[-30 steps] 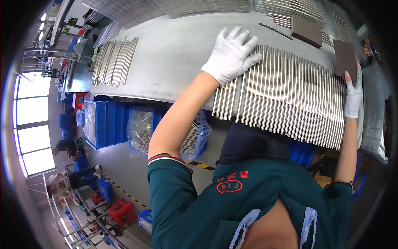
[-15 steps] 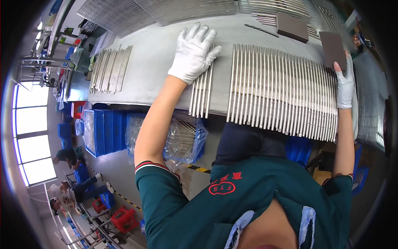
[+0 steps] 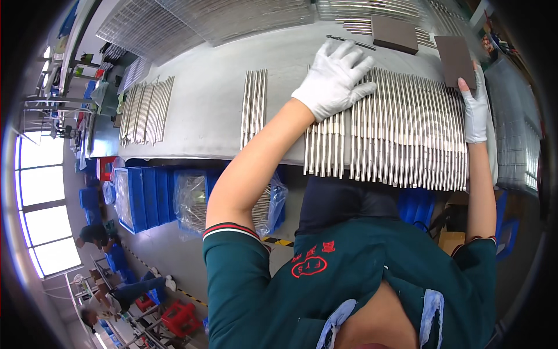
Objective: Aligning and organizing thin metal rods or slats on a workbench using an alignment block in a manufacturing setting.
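Observation:
My left hand (image 3: 337,81), in a white glove, lies with spread fingers over the upper part of several metal rods (image 3: 323,152) at the left end of a long row. A narrow gap parts these rods from the wider row of metal rods (image 3: 407,131), laid side by side and pointing at me. At the far right end of the row, my right hand (image 3: 476,113), also gloved with its thumb tip bare, grips a flat brown block (image 3: 455,61). A small separate group of rods (image 3: 254,102) lies left of my left hand, partly behind my forearm.
Thinner rods (image 3: 148,110) lie at the table's left. Toward the back are a fluted drill bit (image 3: 360,44), a second brown block (image 3: 395,35) and clear plastic trays (image 3: 232,20). Below the table edge stand blue crates (image 3: 148,198) and a plastic-lined bin of rods (image 3: 192,198). People work far left.
My left hand has moved right, from the small rod group onto the left end of the row. Several rods there now sit apart from the rest. My right hand still holds the block.

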### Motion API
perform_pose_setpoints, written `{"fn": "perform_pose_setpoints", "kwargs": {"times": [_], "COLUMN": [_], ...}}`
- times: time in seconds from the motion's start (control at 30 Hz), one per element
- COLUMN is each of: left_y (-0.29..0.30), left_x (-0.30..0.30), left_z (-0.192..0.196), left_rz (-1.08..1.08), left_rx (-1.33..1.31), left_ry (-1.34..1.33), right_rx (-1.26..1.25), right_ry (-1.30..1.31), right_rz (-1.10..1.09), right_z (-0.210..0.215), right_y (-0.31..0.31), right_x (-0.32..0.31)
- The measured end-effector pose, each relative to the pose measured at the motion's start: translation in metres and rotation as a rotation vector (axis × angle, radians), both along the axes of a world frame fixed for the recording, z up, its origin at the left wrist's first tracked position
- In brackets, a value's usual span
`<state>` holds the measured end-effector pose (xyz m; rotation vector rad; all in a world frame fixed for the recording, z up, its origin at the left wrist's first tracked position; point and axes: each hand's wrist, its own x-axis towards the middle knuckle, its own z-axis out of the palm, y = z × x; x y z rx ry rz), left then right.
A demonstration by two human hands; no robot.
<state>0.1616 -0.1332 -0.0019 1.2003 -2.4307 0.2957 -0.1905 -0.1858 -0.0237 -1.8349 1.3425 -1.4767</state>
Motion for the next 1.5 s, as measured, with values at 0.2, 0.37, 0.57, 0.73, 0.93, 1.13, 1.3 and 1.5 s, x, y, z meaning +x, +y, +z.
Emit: {"fn": "perform_pose_setpoints", "kwargs": {"times": [0.2, 0.37, 0.57, 0.73, 0.93, 1.13, 1.3, 1.5], "left_y": [0.014, 0.014, 0.003, 0.003, 0.017, 0.015, -0.002, -0.018], "left_x": [0.054, 0.044, -0.004, -0.007, 0.040, 0.042, -0.045, -0.092], "left_z": [0.005, 0.004, -0.001, -0.001, 0.010, 0.020, 0.022, 0.000], "left_rz": [0.124, 0.138, 0.005, -0.023, 0.018, 0.051, -0.205, -0.194], "left_rx": [-0.010, -0.033, -0.067, -0.069, -0.018, -0.095, -0.091, -0.026], "left_ry": [-0.132, -0.130, 0.003, 0.019, -0.093, -0.114, -0.011, 0.131], "right_rx": [-0.020, -0.016, 0.031, -0.005, 0.001, -0.080, -0.042, -0.011], "right_ry": [0.042, 0.070, -0.049, -0.040, -0.092, -0.018, 0.001, -0.088], "right_rz": [-0.023, -0.039, -0.005, -0.023, -0.024, -0.068, -0.078, -0.039], "right_z": [0.002, 0.003, 0.004, 0.002, 0.005, 0.000, -0.005, -0.004], "right_y": [0.001, 0.002, 0.005, 0.004, 0.009, 0.005, 0.001, 0.004], "right_x": [-0.001, 0.000, 0.008, 0.007, 0.008, 0.005, 0.002, 0.009]}}
